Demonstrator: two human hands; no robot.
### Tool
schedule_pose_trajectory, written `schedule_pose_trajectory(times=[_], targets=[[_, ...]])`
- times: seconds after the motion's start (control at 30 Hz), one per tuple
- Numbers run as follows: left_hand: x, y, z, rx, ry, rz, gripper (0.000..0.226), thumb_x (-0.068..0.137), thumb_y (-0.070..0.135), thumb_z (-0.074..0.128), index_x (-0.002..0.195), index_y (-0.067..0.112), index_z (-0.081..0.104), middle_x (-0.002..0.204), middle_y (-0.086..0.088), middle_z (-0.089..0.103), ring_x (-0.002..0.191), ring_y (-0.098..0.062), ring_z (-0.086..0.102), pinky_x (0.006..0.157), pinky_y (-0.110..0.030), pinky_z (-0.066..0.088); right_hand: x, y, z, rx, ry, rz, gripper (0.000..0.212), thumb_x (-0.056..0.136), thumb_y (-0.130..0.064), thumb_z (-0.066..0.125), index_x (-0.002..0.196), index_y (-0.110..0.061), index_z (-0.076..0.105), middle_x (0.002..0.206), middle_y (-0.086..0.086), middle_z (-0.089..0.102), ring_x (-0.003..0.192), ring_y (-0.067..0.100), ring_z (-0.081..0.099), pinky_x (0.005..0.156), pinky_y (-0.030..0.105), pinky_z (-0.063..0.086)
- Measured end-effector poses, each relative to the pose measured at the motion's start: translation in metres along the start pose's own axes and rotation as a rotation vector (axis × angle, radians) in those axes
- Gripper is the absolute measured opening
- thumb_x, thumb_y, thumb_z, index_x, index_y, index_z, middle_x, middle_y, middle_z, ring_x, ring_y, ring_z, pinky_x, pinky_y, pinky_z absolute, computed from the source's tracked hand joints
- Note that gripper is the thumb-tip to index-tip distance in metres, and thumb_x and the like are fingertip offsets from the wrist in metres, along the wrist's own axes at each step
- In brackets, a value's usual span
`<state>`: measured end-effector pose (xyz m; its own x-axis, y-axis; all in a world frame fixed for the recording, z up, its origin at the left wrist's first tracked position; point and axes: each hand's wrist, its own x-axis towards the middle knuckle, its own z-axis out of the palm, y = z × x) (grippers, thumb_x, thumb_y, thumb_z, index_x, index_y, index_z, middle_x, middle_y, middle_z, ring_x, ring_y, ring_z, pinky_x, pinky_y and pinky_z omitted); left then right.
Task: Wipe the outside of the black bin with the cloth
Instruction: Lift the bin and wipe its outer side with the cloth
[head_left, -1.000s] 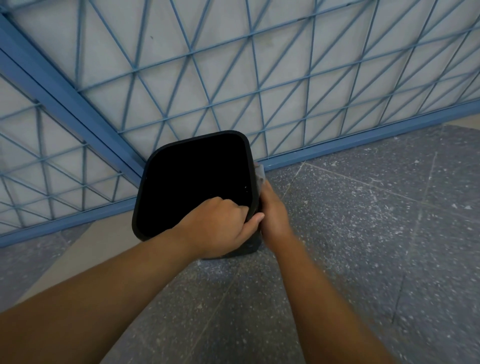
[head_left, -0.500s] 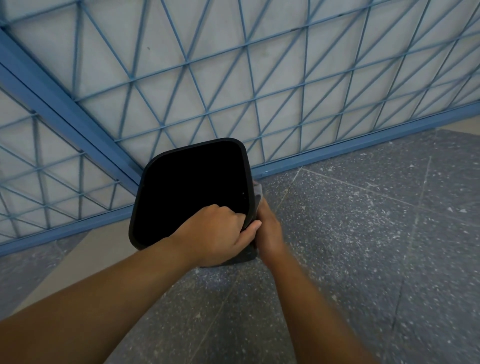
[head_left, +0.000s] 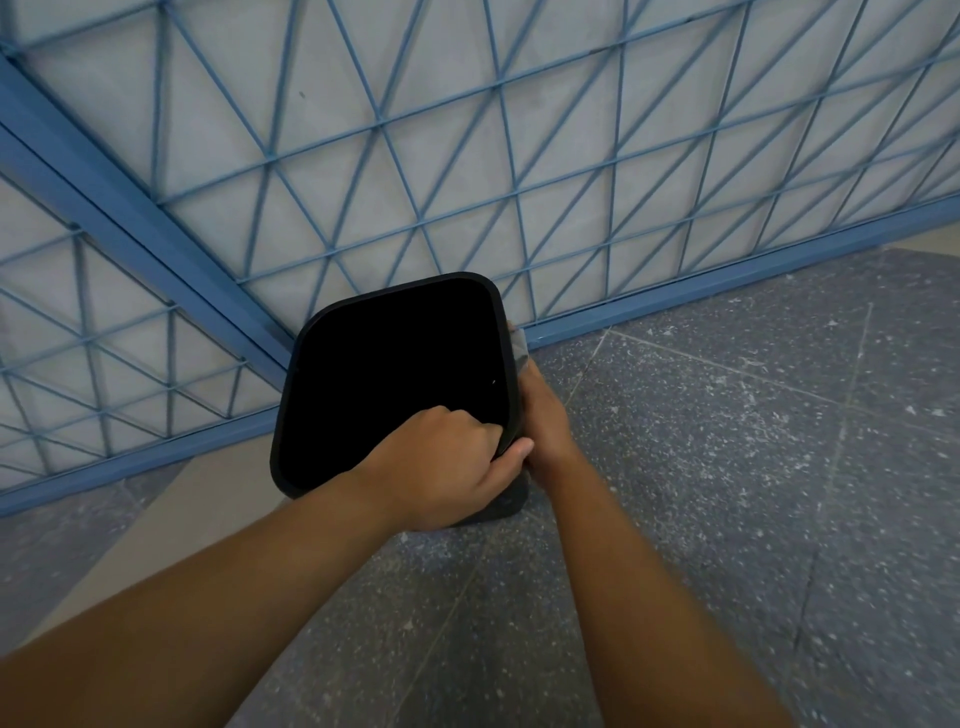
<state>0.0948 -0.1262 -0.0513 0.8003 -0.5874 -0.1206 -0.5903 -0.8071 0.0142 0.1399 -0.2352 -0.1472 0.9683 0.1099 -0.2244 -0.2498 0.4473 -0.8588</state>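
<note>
The black bin (head_left: 395, 306) stands on the floor by the blue fence, seen from above with its dark inside open to me. My left hand (head_left: 447, 467) grips its near right rim, fingers curled inside and thumb outside. My right hand (head_left: 545, 415) lies against the bin's right outer wall and holds a grey cloth (head_left: 519, 348) to it. Only a small corner of the cloth shows above my fingers; the rest is hidden behind the bin and hand.
A blue metal mesh fence (head_left: 467, 156) with a thick blue post (head_left: 130, 218) runs right behind the bin. A grey speckled tile floor (head_left: 727, 467) spreads to the right and toward me. A tan floor strip (head_left: 171, 525) lies at the left.
My right hand with the cloth slid down the bin's right side toward me, then back up a little. The left hand kept its grip on the rim.
</note>
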Motion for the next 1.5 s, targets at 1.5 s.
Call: schedule_pose_trajectory(times=[1.5], targets=[[-0.005,-0.001,-0.001,0.057,0.018,0.039,0.063,0.097,0.056,0.009,0.082,0.018,0.056,0.076,-0.001,0.062,0.070,-0.020,0.059,0.072,-0.038,0.047,0.001,-0.015,0.007,0.067,0.052,0.020,0.047,0.097,-0.041,0.051,0.139,-0.021,0.056,0.128,-0.006,0.059,0.124,0.012,0.052,0.118,0.045,0.034]])
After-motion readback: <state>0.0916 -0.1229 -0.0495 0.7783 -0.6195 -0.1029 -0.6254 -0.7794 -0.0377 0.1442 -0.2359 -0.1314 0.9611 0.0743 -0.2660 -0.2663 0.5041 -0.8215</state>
